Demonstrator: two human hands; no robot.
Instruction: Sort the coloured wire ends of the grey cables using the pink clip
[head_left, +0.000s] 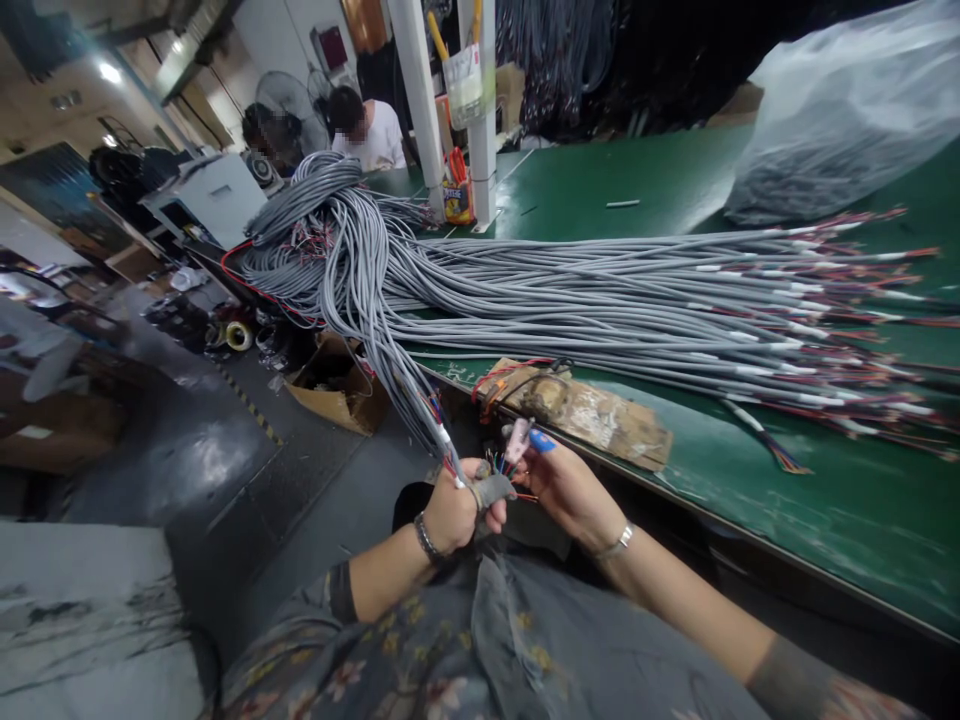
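Observation:
My left hand (459,510) is closed around the end of a grey multi-core cable (420,415), with thin coloured wires fanning out past its taped thumb. Close by on the right, my right hand (559,480) has its fingers drawn together at the wire tips; blue and pinkish tape wraps its fingertips. Whether it pinches a wire is too small to make out. The held cable runs up to a large grey cable bundle (480,290) lying across the green bench. Just beyond my hands, a stained wooden board (600,420) with a lumpy brown block rests on the bench edge.
A clear plastic bag (847,120) of grey pieces lies at the back right of the green bench (750,500). A white post (484,130) carries a tool pouch. An open cardboard box (337,390) stands below the bench. Another person (375,135) sits behind.

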